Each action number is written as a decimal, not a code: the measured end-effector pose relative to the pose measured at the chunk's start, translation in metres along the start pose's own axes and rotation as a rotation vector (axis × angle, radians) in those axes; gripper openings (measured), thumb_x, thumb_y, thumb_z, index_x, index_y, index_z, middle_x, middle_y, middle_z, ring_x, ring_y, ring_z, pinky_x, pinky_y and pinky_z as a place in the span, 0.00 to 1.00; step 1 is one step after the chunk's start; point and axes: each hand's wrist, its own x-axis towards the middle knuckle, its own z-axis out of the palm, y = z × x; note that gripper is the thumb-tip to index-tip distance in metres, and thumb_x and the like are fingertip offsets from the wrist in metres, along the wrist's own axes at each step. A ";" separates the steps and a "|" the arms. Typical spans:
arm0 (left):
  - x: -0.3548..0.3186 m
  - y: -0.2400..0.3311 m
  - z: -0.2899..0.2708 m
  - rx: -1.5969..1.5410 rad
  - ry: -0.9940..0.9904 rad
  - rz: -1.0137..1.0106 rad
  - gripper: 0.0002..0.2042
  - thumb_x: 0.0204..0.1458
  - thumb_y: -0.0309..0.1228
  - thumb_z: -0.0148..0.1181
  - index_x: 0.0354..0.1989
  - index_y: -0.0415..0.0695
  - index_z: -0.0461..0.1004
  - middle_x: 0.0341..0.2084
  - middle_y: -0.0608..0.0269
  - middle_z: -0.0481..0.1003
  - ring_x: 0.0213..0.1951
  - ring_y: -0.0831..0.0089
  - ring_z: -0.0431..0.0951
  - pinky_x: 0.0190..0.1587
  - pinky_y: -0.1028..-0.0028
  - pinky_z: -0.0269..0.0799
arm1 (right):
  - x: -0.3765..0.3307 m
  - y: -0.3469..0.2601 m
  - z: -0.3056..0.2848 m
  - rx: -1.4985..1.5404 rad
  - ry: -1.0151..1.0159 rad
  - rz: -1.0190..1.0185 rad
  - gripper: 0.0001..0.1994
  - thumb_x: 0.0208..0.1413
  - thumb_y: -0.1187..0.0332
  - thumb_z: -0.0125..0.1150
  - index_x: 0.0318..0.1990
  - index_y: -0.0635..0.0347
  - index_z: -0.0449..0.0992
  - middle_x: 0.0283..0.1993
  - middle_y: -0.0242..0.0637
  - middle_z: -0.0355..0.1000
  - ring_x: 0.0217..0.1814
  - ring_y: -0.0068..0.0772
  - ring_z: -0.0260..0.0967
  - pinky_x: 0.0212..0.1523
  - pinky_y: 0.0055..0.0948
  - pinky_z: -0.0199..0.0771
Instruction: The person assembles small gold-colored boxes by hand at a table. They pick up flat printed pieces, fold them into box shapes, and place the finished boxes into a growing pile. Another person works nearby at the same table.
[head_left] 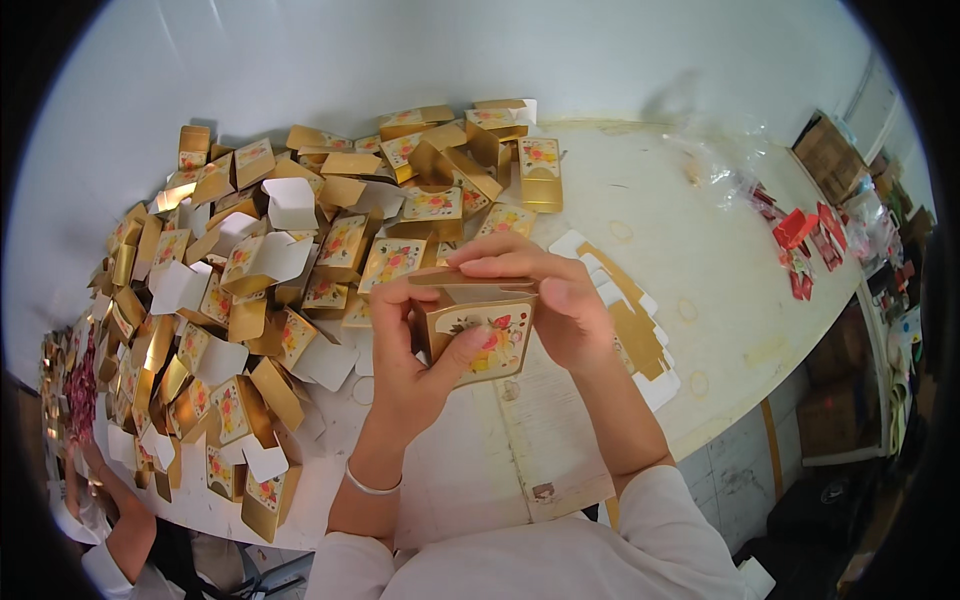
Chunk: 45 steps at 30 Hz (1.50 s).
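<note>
A small gold cardboard box (508,342) with a cream floral panel is held up over the near middle of the table. My left hand (415,375) grips it from the left, thumb across the printed face and index finger bent at the upper left corner. At its upper right, my right hand (565,305) lays its fingers over the top flap, with the thumb by the right corner. The far side of the box is hidden. Below and right of my right wrist lie flat gold-and-white box blanks (632,330), partly covered by my forearm.
A large heap of folded gold floral boxes (345,240), several with white flaps sticking out, covers the left of the white table (730,320). Clear plastic (720,165) and red packets (797,232) lie at the far right. Another person's arm (125,520) shows at lower left.
</note>
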 end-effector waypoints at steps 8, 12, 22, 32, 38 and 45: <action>0.003 0.012 0.002 -0.147 -0.037 -0.081 0.37 0.42 0.23 0.62 0.56 0.47 0.42 0.43 0.51 0.64 0.42 0.69 0.70 0.39 0.75 0.69 | -0.005 -0.009 0.000 -0.216 0.089 0.145 0.09 0.47 0.71 0.58 0.37 0.65 0.76 0.40 0.41 0.71 0.41 0.29 0.67 0.40 0.25 0.68; 0.005 0.015 -0.004 -0.179 -0.125 -0.146 0.38 0.42 0.23 0.61 0.59 0.47 0.42 0.44 0.51 0.65 0.43 0.68 0.70 0.40 0.75 0.70 | -0.004 -0.014 -0.006 -0.323 0.065 0.151 0.08 0.47 0.72 0.59 0.35 0.65 0.77 0.36 0.40 0.72 0.39 0.27 0.68 0.38 0.24 0.69; 0.004 0.014 -0.003 -0.246 -0.145 -0.240 0.32 0.43 0.24 0.62 0.56 0.44 0.52 0.44 0.58 0.65 0.43 0.72 0.69 0.41 0.76 0.68 | -0.002 -0.006 -0.017 -0.226 0.047 0.207 0.07 0.48 0.77 0.57 0.37 0.64 0.76 0.35 0.35 0.71 0.35 0.21 0.66 0.32 0.18 0.65; 0.006 0.009 -0.014 -0.319 0.041 -0.233 0.13 0.47 0.21 0.55 0.41 0.41 0.64 0.38 0.63 0.67 0.38 0.80 0.69 0.39 0.81 0.68 | -0.007 -0.007 0.012 -0.696 -0.162 -0.036 0.14 0.54 0.68 0.48 0.45 0.67 0.70 0.47 0.46 0.66 0.50 0.42 0.63 0.50 0.32 0.61; 0.002 0.061 -0.016 0.348 -0.315 -0.282 0.13 0.43 0.24 0.59 0.38 0.43 0.65 0.33 0.64 0.68 0.32 0.77 0.70 0.34 0.77 0.67 | -0.014 -0.043 -0.005 -0.604 -0.152 0.048 0.16 0.57 0.64 0.44 0.41 0.70 0.71 0.45 0.43 0.68 0.47 0.36 0.65 0.49 0.30 0.63; 0.103 0.106 -0.200 1.835 0.745 0.195 0.39 0.39 0.39 0.65 0.61 0.54 0.50 0.54 0.42 0.56 0.59 0.47 0.49 0.53 0.45 0.52 | -0.020 -0.042 -0.055 -0.726 0.213 0.184 0.12 0.56 0.66 0.48 0.39 0.67 0.72 0.40 0.34 0.69 0.42 0.24 0.64 0.45 0.25 0.64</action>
